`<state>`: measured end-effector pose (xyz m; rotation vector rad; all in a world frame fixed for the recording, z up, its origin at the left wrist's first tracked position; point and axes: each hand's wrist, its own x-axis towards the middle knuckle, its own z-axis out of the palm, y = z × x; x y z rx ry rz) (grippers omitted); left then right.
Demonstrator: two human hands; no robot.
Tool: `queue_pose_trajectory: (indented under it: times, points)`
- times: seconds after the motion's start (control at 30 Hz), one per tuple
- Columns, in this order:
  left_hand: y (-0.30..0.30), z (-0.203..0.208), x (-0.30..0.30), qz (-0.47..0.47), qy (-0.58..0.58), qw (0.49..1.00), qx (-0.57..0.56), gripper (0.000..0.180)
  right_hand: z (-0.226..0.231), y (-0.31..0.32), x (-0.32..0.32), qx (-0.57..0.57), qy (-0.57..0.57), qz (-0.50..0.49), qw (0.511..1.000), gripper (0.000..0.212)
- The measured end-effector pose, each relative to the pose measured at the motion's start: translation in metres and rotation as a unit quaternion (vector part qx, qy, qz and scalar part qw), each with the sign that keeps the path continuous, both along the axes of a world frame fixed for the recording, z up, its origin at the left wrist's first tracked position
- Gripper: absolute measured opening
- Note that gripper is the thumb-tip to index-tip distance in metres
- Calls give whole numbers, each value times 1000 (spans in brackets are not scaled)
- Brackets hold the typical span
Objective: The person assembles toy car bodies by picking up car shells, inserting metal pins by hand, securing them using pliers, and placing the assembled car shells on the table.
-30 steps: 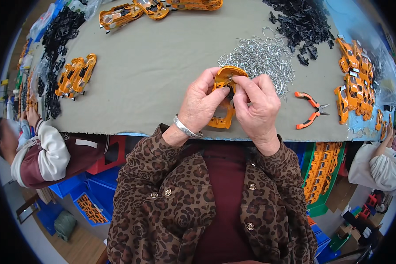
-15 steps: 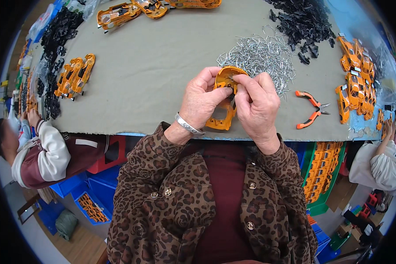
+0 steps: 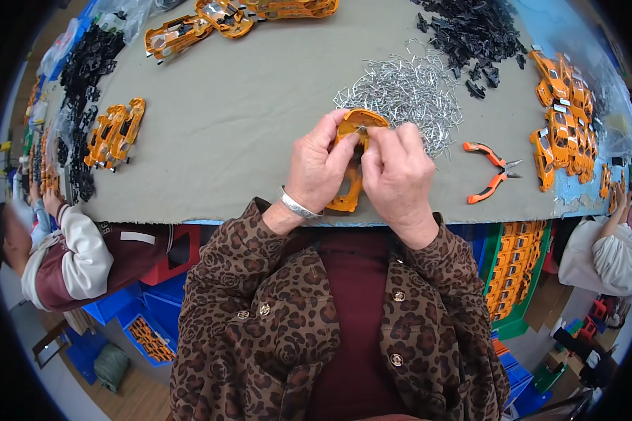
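Note:
My left hand (image 3: 316,165) grips an orange toy car body shell (image 3: 345,202), its hollow inside facing up, with the thumb pressed into it. Fingers of my right hand (image 3: 399,175) are pinched together inside the same shell, close to the left thumb. A thin silvery piece glints inside the shell's far end; whether the right fingertips hold it is hidden. Just beyond the shell lies a heap of bent metal wires (image 3: 407,88). Pliers with orange handles (image 3: 486,193) rest to the right of my right hand, untouched.
Black plastic parts (image 3: 470,35) are heaped at the far right, with more (image 3: 84,77) along the left. Orange car bodies stand at the left (image 3: 112,133), the far edge (image 3: 179,36) and the right (image 3: 562,133). Other people sit at both sides; a green crate (image 3: 509,326) is below the table.
My right fingers have drawn in closer to the left thumb over the shell. The table's contents sit slightly further left in the view; both hands keep their hold.

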<state>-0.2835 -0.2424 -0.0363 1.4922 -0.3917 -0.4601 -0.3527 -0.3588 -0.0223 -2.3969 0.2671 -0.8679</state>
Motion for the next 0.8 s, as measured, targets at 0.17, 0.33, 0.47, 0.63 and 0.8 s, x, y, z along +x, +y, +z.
queue_pose_trajectory:
  times: [0.17,0.33,0.47,0.63,0.8]
  points:
    - [4,6,18,-49,-63,989,123,23,14,-34,-20,-12,49,115,992,26]
    - [32,25,50,-144,104,980,93,24,51,-141,-73,-78,229,201,949,66]
    - [31,33,62,-211,159,955,137,22,40,-172,-97,-144,348,126,918,89]
    - [20,20,72,-275,41,940,195,19,41,-175,-84,-103,336,206,913,77]
    - [17,7,73,-298,88,938,155,19,54,-163,-62,344,-13,242,907,61]
